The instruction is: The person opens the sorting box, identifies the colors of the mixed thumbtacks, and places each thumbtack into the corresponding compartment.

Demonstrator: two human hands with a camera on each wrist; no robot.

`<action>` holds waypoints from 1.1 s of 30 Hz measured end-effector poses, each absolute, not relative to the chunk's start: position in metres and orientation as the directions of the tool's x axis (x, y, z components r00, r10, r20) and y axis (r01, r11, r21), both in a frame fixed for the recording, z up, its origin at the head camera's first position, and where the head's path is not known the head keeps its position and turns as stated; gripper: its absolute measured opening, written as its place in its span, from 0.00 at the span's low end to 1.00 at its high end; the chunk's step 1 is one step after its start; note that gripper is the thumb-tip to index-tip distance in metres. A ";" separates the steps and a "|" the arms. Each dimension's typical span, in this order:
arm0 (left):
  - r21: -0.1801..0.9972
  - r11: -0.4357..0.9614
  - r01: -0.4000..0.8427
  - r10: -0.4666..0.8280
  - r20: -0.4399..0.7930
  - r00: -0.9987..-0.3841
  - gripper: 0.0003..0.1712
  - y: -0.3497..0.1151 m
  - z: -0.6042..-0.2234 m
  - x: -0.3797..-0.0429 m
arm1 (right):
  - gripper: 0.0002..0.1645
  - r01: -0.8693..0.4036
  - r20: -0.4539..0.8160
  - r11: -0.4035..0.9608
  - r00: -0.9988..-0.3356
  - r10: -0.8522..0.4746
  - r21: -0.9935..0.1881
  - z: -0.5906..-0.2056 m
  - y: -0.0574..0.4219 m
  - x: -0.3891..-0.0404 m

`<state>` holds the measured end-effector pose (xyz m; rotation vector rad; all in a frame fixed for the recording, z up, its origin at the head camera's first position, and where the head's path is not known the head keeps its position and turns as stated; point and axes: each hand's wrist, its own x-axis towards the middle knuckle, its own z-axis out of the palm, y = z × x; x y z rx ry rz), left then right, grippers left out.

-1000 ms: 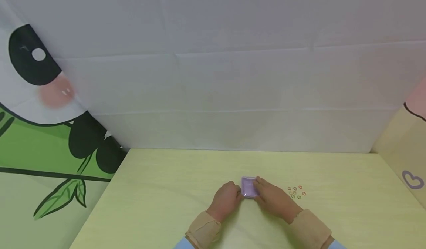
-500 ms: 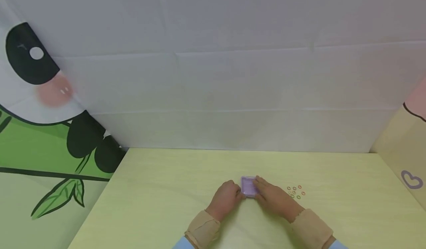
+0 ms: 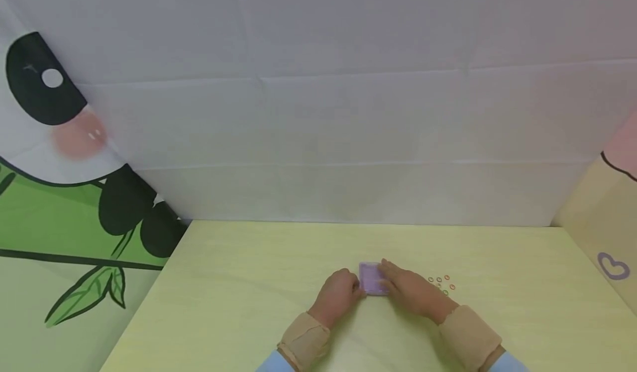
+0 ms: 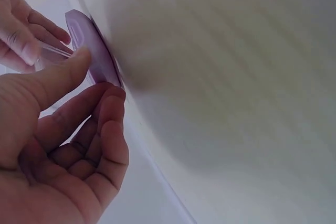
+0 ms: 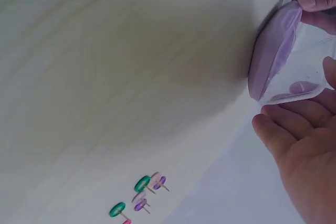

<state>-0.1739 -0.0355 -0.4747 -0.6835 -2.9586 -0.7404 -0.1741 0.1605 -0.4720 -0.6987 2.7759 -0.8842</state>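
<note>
Slightly higher than before, my right hand, fingers nearly straight, pinches the clear lid at three o'clock of the purple box; my curled left hand pinches its eight-o'clock corner; I judge both light, stiff, slick, best held by rims.

The head camera looks forward and down from the near side, well back, taking in the table, left hand, right hand and far wall. The left wrist camera sits close and low, tipped sideways, facing the purple box with the right hand beyond. The right wrist camera, also close and tipped, views the purple box from the right. All three share box, hands and pins.
</note>
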 end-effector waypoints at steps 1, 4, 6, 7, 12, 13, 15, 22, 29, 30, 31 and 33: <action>0.451 0.792 0.412 0.409 0.108 -0.906 0.13 -0.036 -0.474 -0.174 | 0.29 -0.378 -0.004 0.715 -0.883 -0.470 -0.588 -0.472 0.161 -0.176; 0.451 0.794 0.408 0.415 0.088 -0.905 0.13 -0.036 -0.473 -0.175 | 0.28 -0.385 -0.002 0.696 -0.874 -0.485 -0.606 -0.471 0.163 -0.180; 0.448 0.795 0.409 0.417 0.087 -0.905 0.13 -0.036 -0.473 -0.177 | 0.27 -0.409 0.009 0.688 -0.863 -0.506 -0.600 -0.470 0.164 -0.182; 0.442 0.797 0.412 0.417 0.091 -0.904 0.13 -0.036 -0.474 -0.177 | 0.27 -0.418 0.014 0.684 -0.858 -0.513 -0.598 -0.470 0.165 -0.183; 0.433 0.803 0.409 0.402 0.113 -0.909 0.11 -0.036 -0.476 -0.179 | 0.27 -0.423 0.004 0.682 -0.852 -0.524 -0.597 -0.467 0.165 -0.186; 0.444 0.801 0.401 0.395 0.112 -0.912 0.11 -0.036 -0.477 -0.179 | 0.28 -0.407 -0.009 0.685 -0.856 -0.517 -0.605 -0.465 0.165 -0.186; 0.468 0.795 0.386 0.383 0.106 -0.918 0.10 -0.035 -0.477 -0.180 | 0.28 -0.364 -0.038 0.689 -0.869 -0.494 -0.626 -0.462 0.165 -0.188; 0.540 0.771 0.338 0.347 0.089 -0.934 0.10 -0.033 -0.477 -0.183 | 0.21 -0.265 -0.054 0.653 -0.904 -0.425 -0.709 -0.455 0.166 -0.200; 0.579 0.762 0.291 0.321 0.054 -0.946 0.08 -0.031 -0.477 -0.185 | 0.22 -0.306 -0.016 0.609 -0.885 -0.465 -0.732 -0.454 0.171 -0.213; 0.579 0.763 0.289 0.320 0.051 -0.946 0.08 -0.030 -0.477 -0.185 | 0.22 -0.304 -0.019 0.609 -0.885 -0.465 -0.733 -0.453 0.171 -0.215; 0.582 0.762 0.283 0.317 0.045 -0.947 0.08 -0.030 -0.476 -0.186 | 0.23 -0.300 -0.023 0.609 -0.885 -0.465 -0.734 -0.453 0.172 -0.217; 0.589 0.759 0.277 0.314 0.040 -0.948 0.09 -0.030 -0.476 -0.186 | 0.24 -0.298 -0.028 0.611 -0.885 -0.465 -0.734 -0.451 0.172 -0.221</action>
